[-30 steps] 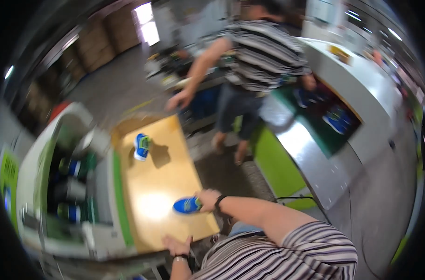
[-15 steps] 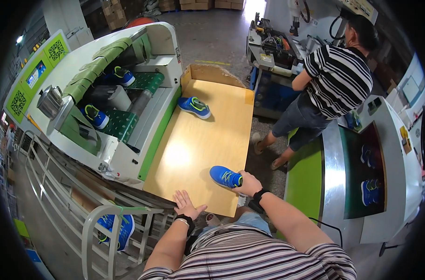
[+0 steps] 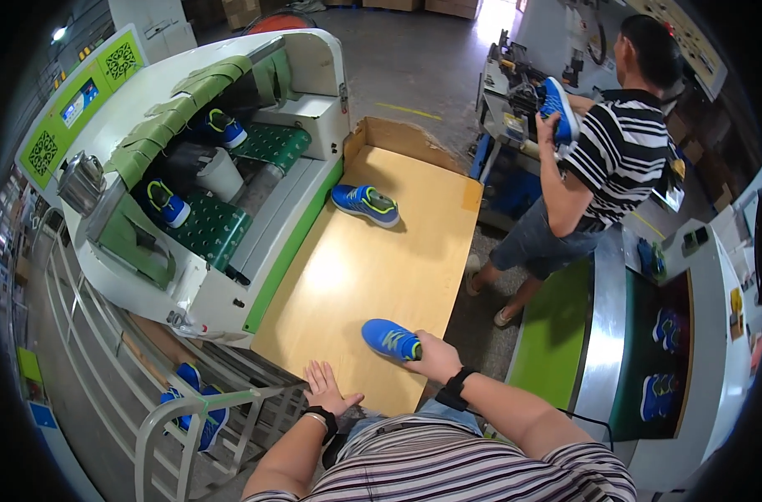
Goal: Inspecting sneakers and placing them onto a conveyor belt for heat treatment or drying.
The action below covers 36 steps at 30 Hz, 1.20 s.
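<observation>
My right hand (image 3: 438, 358) is closed around the heel of a blue sneaker (image 3: 386, 338) with lime-green trim and laces. The sneaker lies near the front edge of a light wooden board (image 3: 381, 284), its toe pointing away to the left. My left hand (image 3: 329, 391) rests flat on the board's front left corner with the fingers spread, holding nothing. Toward the board's far end sits another blue sneaker (image 3: 366, 206), apart from both hands.
On the left, a white machine (image 3: 301, 146) carries two blue sneakers on its green belt (image 3: 209, 226). Metal rails (image 3: 151, 435) with more sneakers stand below it. A co-worker (image 3: 598, 167) at the right holds a sneaker (image 3: 557, 109); a second conveyor (image 3: 649, 335) runs nearby.
The co-worker has turned and now holds up a blue sneaker that was not visible before. The whole view has shifted slightly. My right hand still grips its sneaker; my left still lies on the board.
</observation>
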Motion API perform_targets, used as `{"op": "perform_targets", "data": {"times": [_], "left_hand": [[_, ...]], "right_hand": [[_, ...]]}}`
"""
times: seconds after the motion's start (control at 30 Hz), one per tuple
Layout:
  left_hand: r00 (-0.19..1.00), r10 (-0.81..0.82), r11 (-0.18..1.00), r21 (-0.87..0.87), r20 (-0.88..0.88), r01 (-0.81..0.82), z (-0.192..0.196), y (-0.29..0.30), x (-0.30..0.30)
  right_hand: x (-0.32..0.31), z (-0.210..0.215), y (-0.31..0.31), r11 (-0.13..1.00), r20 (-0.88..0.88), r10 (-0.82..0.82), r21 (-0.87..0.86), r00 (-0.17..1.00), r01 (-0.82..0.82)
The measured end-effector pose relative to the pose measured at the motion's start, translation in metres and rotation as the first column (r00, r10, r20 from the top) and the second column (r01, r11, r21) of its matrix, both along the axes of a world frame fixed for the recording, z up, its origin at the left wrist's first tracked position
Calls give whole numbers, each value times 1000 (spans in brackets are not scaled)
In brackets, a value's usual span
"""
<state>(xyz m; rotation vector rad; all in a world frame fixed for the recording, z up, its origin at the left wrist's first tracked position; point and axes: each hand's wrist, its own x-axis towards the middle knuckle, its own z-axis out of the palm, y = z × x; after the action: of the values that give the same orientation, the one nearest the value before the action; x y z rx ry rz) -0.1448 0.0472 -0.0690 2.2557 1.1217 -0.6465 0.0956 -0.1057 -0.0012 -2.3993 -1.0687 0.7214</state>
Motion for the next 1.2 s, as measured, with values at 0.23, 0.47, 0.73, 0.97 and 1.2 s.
{"op": "perform_targets", "data": {"times": [0.23, 0.47, 0.73, 0.97, 1.2], "left_hand": [[996, 1, 1000, 4, -84, -1, 3, 3, 9], [995, 37, 999, -29, -89, -39, -6, 6, 5], [996, 2, 999, -34, -92, -5, -5, 6, 3], [997, -23, 1000, -7, -76, 23, -6, 2, -1], [995, -48, 998, 43, -87, 52, -14, -1, -5]], "right_hand": [[36, -7, 90, 892, -175, 452, 115, 875, -438], [195, -9, 266, 853, 362, 227, 374, 904, -364], [233, -55, 285, 982, 131, -68, 186, 989, 42], [132, -38, 154, 973, 193, 101, 186, 976, -137], [29, -28, 45, 972, 73, 151, 169, 986, -162]]}}
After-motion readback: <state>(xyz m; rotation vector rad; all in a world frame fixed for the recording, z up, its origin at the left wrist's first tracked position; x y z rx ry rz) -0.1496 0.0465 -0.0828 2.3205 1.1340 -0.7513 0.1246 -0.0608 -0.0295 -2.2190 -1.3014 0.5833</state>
